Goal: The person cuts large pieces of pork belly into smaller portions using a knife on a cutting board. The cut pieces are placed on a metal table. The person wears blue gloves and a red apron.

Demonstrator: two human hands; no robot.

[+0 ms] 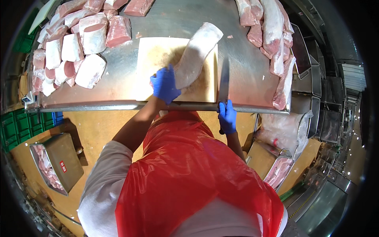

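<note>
A long, pale pork loin [199,51] lies slantwise across a cream cutting board [152,47], its far end reaching past the board's upper right edge. My left hand [166,84], in a blue glove, grips the near end of the loin at the lower middle of the board. Some of that end is hidden under the glove. Right of the board, my right hand [227,117], also blue-gloved, is closed round the handle of a long-bladed knife [224,77]. The blade points away from me, apart from the meat.
Cut loin pieces [92,35] are heaped on the left of the metal table [173,19]. Several long strips of meat [272,35] lie along its right side. On the floor stand a meat-filled bin [65,162] at left and another bin [278,172] at right, beside a plastic bag [284,128].
</note>
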